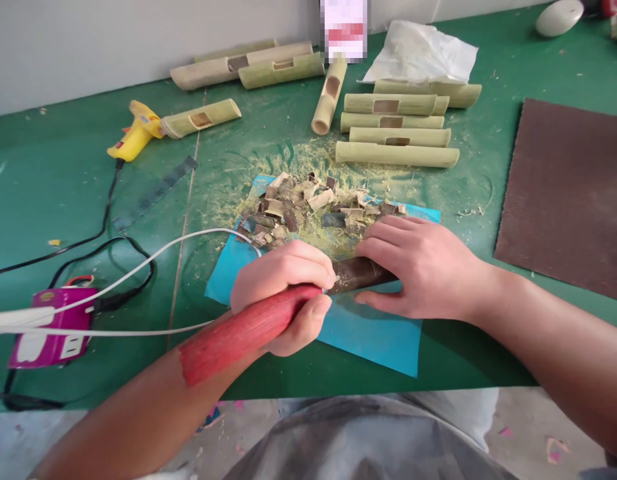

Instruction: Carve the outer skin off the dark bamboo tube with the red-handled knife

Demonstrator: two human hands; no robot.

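My left hand (283,293) is closed around the red wooden handle (248,333) of a tool, which slants back over my forearm. The tool's working end is hidden by my fingers, close to one end of a dark brown piece (358,272). My right hand (418,267) holds that piece down, fingers over its far side and thumb on the near side. Beneath both hands lies a blue sheet (373,340). Brown and tan scraps (308,200) are heaped on it just beyond my hands, amid yellowish dust.
Cut bamboo tubes with notches (393,157) lie at the back, near a white plastic bag (423,53). A yellow glue gun (138,133), a purple power adapter (58,327) and a white cable (153,257) are at left. A dark brown sheet (568,200) lies at right.
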